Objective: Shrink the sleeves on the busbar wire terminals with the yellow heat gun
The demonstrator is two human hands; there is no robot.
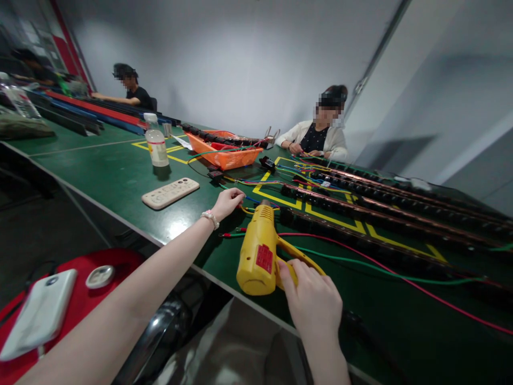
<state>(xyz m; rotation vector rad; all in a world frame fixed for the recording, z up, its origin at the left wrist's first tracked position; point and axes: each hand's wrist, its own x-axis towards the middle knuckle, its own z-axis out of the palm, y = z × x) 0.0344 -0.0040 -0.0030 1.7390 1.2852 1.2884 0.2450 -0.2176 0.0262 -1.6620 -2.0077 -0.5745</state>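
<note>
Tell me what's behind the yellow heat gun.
Beyond the yellow heat gun, coloured wires cross the green table near the left hand. Whatever its body covers cannot be seen.

Person's L forearm (160, 280) is slanting up & inward from lower L; L hand (227, 204) is sitting farther fwd than R, fingertips bunching in a pinch. R forearm (326, 358) is showing only in part, running near-vert. in view; R hand (315, 294) is gripping, back facing up, fingers folding under, thumb pointing fwd on inner side.
</note>
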